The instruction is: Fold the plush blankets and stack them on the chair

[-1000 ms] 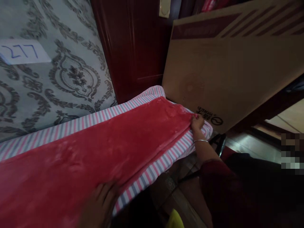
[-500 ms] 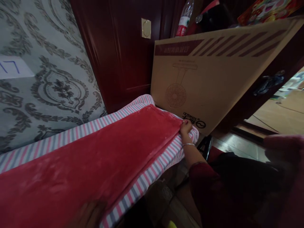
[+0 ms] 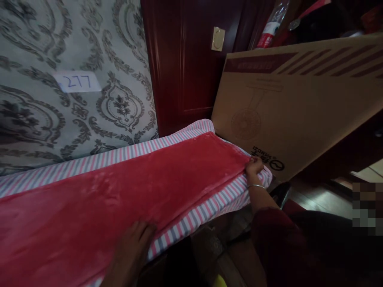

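A folded red plush cloth [image 3: 167, 171] lies lengthwise along an ironing board [image 3: 206, 209] with a pink, grey and white striped cover. At the board's far right end, my right hand [image 3: 254, 165] is closed on the cloth's near corner, with a silver bangle at its wrist. My left hand [image 3: 134, 239] rests on the cloth near its front edge, fingers stretched out and slightly blurred. Faint creases show on the plush surface.
A large cardboard box [image 3: 287, 99] stands against the board's far end, with a plastic bottle [image 3: 271, 28] behind it. Patterned wallpaper [image 3: 122, 103] bearing a paper label [image 3: 79, 81] runs along the far side, beside a dark red wooden panel [image 3: 185, 59].
The view has turned to the left, so the scene shifts right. My left hand has come further into view over the cloth. My right hand keeps hold of the same corner.
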{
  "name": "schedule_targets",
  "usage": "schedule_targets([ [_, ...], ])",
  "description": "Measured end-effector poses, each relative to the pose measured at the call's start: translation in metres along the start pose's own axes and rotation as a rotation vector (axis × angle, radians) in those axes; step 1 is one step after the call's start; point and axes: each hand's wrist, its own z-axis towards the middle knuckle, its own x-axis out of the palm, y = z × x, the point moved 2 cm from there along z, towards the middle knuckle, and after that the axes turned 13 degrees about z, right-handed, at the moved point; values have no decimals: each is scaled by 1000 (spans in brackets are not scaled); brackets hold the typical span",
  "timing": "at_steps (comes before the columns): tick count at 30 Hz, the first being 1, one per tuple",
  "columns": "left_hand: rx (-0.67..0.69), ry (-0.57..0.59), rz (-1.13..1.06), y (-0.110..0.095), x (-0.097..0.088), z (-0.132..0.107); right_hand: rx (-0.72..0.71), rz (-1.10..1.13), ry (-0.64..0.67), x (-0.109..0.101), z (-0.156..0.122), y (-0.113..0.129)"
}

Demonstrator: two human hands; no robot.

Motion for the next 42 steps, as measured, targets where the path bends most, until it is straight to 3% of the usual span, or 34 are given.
schedule_targets([
  [4, -13, 38, -35, 0, -4, 3, 75, -64, -49, -11, -7, 15],
  [7, -5, 73, -74, 0, 1, 18, -87, -121, 27, -13, -32, 45],
  [11, 38, 201, -103, -16, 16, 61, -460, -197, 532, -4, -92, 86],
  [13, 70, 329, -124, -29, 25, 77, -521, -311, 743, -6, -120, 87],
  [15, 110, 442, -155, -40, 34, 82, -495, -449, 824, -16, -136, 78],
  [18, 144, 515, -200, -46, 44, 73, -394, -586, 787, -35, -140, 64],
  [21, 160, 535, -232, -43, 48, 64, -353, -627, 763, -36, -135, 74],
  [26, 175, 563, -239, -42, 41, 62, -472, -453, 773, 7, -140, 124],
  [30, 218, 575, -294, -34, 39, 64, -500, -428, 921, 42, -149, 127],
  [33, 217, 570, -407, -19, 41, 84, -478, -478, 976, 52, -151, 113],
  [36, 177, 476, -450, -11, 49, 125, -469, -479, 969, 52, -152, 106],
  [39, 244, 484, -410, -24, 63, 162, -473, -447, 956, 48, -149, 109],
  [42, 318, 565, -394, -44, 82, 172, -426, -400, 913, 50, -132, 120],
])
